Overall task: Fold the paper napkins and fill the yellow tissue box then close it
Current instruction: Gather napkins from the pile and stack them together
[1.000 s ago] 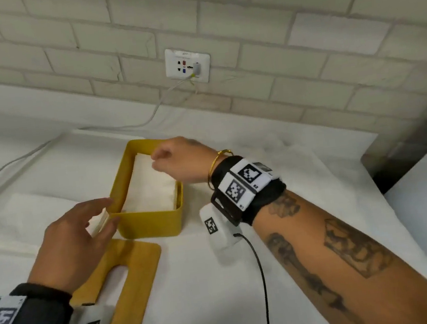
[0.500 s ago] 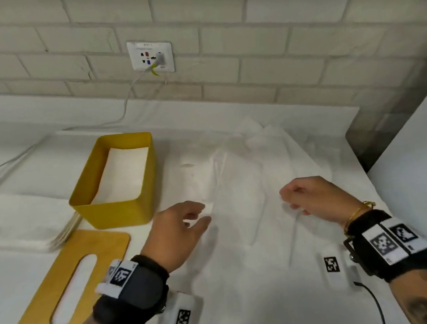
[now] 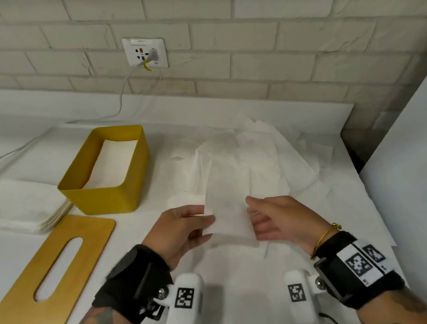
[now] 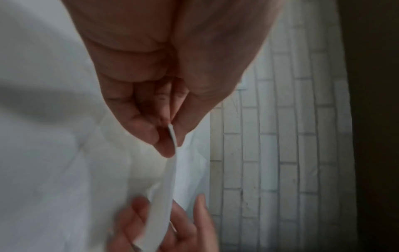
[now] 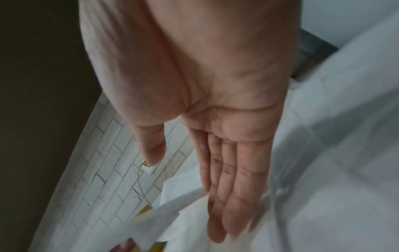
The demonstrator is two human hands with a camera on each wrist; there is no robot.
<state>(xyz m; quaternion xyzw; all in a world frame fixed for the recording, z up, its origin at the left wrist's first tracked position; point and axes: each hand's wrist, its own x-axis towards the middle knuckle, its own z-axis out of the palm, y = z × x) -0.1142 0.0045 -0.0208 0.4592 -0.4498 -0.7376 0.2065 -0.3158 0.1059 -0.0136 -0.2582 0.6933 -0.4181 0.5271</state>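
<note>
White paper napkin (image 3: 228, 214) hangs between my 2 hands above the worktop (image 3: 250, 292). The grip of my left hand (image 3: 180, 233) is closed on its left edge, thumb against fingers (image 4: 166, 146). My right hand (image 3: 281, 220) has straight, relaxed fingers (image 5: 224, 196) that touch the right edge and do not close around it. More loose napkins (image 3: 274, 159) lie spread behind. Left of them stands the yellow tissue box (image 3: 109, 199), open, with folded napkins (image 3: 111, 163) inside. Its lid (image 3: 46, 276) lies flat in front of it.
</note>
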